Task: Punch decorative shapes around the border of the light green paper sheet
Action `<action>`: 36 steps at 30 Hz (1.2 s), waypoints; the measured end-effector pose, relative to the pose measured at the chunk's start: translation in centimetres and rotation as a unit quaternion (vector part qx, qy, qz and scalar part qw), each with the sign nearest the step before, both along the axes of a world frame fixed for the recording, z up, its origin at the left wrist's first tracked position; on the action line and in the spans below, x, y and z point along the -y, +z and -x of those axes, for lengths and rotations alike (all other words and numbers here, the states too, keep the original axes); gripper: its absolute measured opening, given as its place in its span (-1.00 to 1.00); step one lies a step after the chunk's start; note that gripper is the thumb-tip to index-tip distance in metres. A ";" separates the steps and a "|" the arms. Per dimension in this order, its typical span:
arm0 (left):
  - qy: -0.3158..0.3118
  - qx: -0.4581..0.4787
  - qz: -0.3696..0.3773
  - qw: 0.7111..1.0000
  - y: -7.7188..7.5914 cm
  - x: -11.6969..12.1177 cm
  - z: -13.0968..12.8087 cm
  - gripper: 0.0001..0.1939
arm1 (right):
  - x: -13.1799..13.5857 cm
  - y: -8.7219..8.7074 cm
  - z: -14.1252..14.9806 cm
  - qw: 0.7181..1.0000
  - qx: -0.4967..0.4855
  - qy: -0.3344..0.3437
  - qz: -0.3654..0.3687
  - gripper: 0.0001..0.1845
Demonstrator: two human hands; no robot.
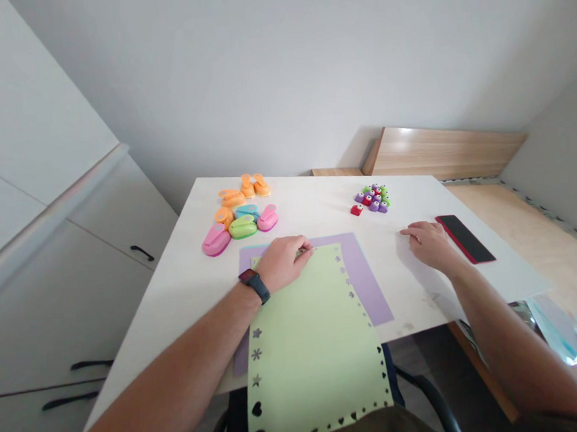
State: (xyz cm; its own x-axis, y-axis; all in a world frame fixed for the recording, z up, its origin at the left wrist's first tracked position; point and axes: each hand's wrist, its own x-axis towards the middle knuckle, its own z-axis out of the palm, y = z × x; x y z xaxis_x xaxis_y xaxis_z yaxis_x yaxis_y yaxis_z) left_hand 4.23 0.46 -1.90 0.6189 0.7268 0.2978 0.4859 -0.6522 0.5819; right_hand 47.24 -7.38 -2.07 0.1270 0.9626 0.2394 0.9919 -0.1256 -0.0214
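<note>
My left hand (286, 262), with a dark watch on its wrist, is closed at the top edge of a light green sheet of paper (316, 344). Small shapes such as hearts, stars and flowers are punched along the sheet's borders, and its lower end hangs past the table's front edge toward my lap. Beneath it a purple sheet (371, 292) lies on the white table. My right hand (429, 243) is held over the table at the right, fingers loosely extended with nothing visible in them. It is nearest to a black, red-edged flat object (466, 238).
Several large craft punches in orange, blue, green and pink (243, 227) are grouped at the back left of the table (312, 205). Several small red, purple and green punches (374, 199) cluster at the back right. Clear plastic bags (569, 335) lie at the far right.
</note>
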 end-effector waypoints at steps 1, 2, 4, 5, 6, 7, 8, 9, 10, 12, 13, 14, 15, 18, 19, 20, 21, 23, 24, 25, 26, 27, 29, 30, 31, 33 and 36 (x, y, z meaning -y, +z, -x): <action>0.001 -0.001 0.000 1.000 0.0 0.0 0.0 -0.87 | 0.0 0.1 -0.2 1.000 -0.001 0.006 0.001 -0.60; 0.001 -0.001 -0.001 1.000 0.0 0.0 0.0 -0.87 | -0.1 0.1 -0.3 1.000 -0.005 0.014 0.001 -0.60; -0.001 -0.002 -0.004 1.000 -0.1 0.0 0.0 -0.87 | -0.4 0.3 -0.2 1.000 -0.016 0.018 -0.013 -0.62; -0.002 -0.001 -0.005 1.000 -0.1 -0.1 0.0 -0.87 | -0.5 0.4 -0.1 0.999 -0.024 0.010 -0.026 -0.63; -0.003 0.000 -0.006 1.000 -0.1 -0.1 0.0 -0.87 | -0.7 0.6 0.1 0.999 -0.034 -0.001 -0.037 -0.65; -0.004 0.000 -0.007 1.000 -0.1 -0.1 0.0 -0.87 | -0.8 0.7 0.3 0.998 -0.045 -0.015 -0.044 -0.67; -0.005 0.001 -0.008 1.000 -0.2 -0.1 0.0 -0.88 | -1.0 0.9 0.5 0.997 -0.058 -0.031 -0.048 -0.71; -0.004 0.001 -0.009 1.000 -0.2 0.0 0.0 -0.88 | -1.1 1.1 0.7 0.995 -0.072 -0.046 -0.049 -0.74; -0.003 0.002 -0.009 1.000 -0.2 0.0 0.0 -0.88 | -1.2 1.2 1.0 0.993 -0.086 -0.062 -0.048 -0.77; 0.000 0.004 -0.010 1.000 -0.3 0.0 0.0 -0.89 | -1.3 1.5 1.4 0.990 -0.106 -0.086 -0.046 -0.78; 0.001 0.005 -0.011 1.000 -0.3 0.0 0.1 -0.89 | -1.4 1.5 1.6 0.989 -0.109 -0.093 -0.044 -0.76; 0.002 0.006 -0.011 1.000 -0.3 0.0 0.1 -0.89 | -1.4 1.5 1.8 0.989 -0.107 -0.097 -0.042 -0.74; 0.003 0.007 -0.012 1.000 -0.4 0.1 0.1 -0.89 | -1.5 1.5 1.9 0.990 -0.098 -0.094 -0.038 -0.73; 0.002 0.010 -0.011 1.000 -0.5 0.1 0.1 -0.89 | -1.6 1.2 2.1 0.995 -0.061 -0.074 -0.019 -0.71; 0.001 0.011 -0.010 1.000 -0.5 0.1 0.1 -0.88 | -1.7 1.0 2.1 0.996 -0.052 -0.076 -0.010 -0.69; 0.001 0.013 -0.010 1.000 -0.5 0.1 0.1 -0.88 | -1.8 0.9 2.1 0.996 -0.044 -0.083 -0.002 -0.67; 0.001 0.014 -0.010 1.000 -0.6 0.1 0.1 -0.88 | -1.9 0.7 2.2 0.995 -0.036 -0.091 0.005 -0.63; 0.003 0.016 -0.008 1.000 -0.6 0.1 0.1 -0.88 | -2.2 0.5 2.3 0.996 -0.019 -0.085 0.004 -0.57; 0.005 0.016 -0.007 1.000 -0.6 0.1 0.1 -0.88 | -2.3 0.4 2.4 0.997 -0.014 -0.070 -0.004 -0.58; 0.006 0.015 -0.005 1.000 -0.6 0.1 0.1 -0.88 | -2.5 0.4 2.6 0.998 -0.013 -0.053 -0.015 -0.59; 0.006 0.014 -0.003 1.000 -0.6 0.1 0.1 -0.87 | -2.7 0.4 2.9 0.999 -0.019 -0.036 -0.026 -0.59; 0.006 0.013 -0.001 1.000 -0.6 0.1 0.1 -0.87 | -2.8 0.5 3.4 0.999 -0.030 -0.025 -0.034 -0.56; 0.006 0.014 0.001 1.000 -0.6 0.1 0.1 -0.86 | -3.3 1.0 4.7 0.998 -0.054 -0.012 -0.044 -0.49; 0.005 0.016 0.002 1.000 -0.6 0.1 0.1 -0.86 | -3.5 1.4 5.7 0.997 -0.062 -0.001 -0.052 -0.49; 0.005 0.018 0.003 1.000 -0.6 0.1 0.1 -0.86 | -3.8 1.8 6.7 0.996 -0.067 0.015 -0.061 -0.50; 0.003 0.023 0.005 1.000 -0.7 0.0 0.1 -0.84 | -4.6 2.8 9.1 0.991 -0.086 0.066 -0.076 -0.51; 0.004 0.026 0.004 1.000 -0.8 0.0 0.1 -0.81 | -5.9 4.1 12.9 0.981 -0.101 0.146 -0.077 -0.61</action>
